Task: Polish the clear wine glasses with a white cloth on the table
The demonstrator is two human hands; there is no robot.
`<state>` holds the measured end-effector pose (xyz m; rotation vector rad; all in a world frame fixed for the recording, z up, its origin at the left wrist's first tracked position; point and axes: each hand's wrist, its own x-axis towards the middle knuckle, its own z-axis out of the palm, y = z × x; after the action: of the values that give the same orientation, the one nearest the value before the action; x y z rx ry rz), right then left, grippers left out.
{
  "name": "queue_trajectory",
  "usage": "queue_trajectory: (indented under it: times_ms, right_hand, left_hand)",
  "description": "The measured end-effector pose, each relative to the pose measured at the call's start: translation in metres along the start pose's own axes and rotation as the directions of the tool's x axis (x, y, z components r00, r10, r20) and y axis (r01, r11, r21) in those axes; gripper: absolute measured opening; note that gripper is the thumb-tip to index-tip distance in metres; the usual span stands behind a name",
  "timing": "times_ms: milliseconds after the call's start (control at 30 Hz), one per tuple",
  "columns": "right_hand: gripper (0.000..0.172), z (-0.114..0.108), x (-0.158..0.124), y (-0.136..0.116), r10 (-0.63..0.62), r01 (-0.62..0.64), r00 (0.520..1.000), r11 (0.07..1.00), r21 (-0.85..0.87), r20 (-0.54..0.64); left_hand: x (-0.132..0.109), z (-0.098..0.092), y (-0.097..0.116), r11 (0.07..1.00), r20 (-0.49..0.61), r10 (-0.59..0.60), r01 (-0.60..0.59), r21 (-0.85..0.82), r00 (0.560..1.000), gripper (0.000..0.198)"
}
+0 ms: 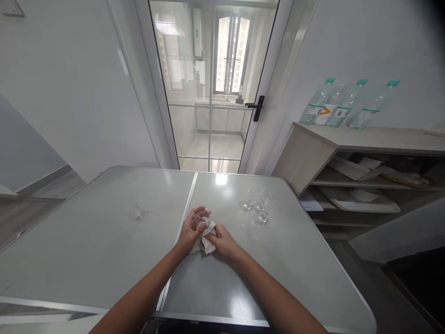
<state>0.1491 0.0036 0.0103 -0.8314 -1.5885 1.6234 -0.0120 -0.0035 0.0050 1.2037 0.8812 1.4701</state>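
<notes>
Near the middle of the grey table [299, 264], my left hand [189, 230] is wrapped round a clear glass [201, 218]. Close beside it on the right, my right hand [222, 239] grips a white cloth [209, 245], which touches the lower part of the glass. Several clear stemmed glasses [262, 218] stand close together on the table to the right of my hands. Another clear glass [142, 214] is by itself on the left half of the table.
A metal seam [189, 197] divides the table. Behind it is a glass door [208, 106] with a black handle [257, 108]. At the right, a wooden shelf [314, 144] bears several plastic bottles [366, 111] on top and trays and papers inside.
</notes>
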Motion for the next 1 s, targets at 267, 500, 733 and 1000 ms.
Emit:
queue_trajectory:
  times_ms: [267, 500, 733, 1000]
  right_hand:
    - [0.025, 0.006, 0.001, -0.005, 0.067, -0.063, 0.996, 0.996, 0.064, -0.063]
    - [0.032, 0.007, 0.001, -0.005, 0.123, -0.142, 0.989, 0.933, 0.330, 0.077]
    - [0.007, 0.005, -0.003, -0.010, -0.160, -0.035, 0.968, 0.674, -0.738, -0.192]
    - [0.010, 0.003, -0.004, -0.017, -0.133, -0.055, 0.979, 0.566, -0.823, -0.157]
  left_hand:
    - [0.003, -0.007, -0.003, 0.997, -0.034, -0.059, 0.058, -0.046, 0.998, 0.067]
    - [0.007, -0.007, -0.003, 0.991, -0.057, -0.108, 0.102, -0.090, 0.993, 0.067]
    - [0.011, -0.008, -0.002, 0.997, -0.117, -0.046, 0.053, 0.059, 0.992, 0.065]
    - [0.010, -0.009, -0.004, 0.998, -0.098, -0.035, 0.039, 0.042, 0.995, 0.063]
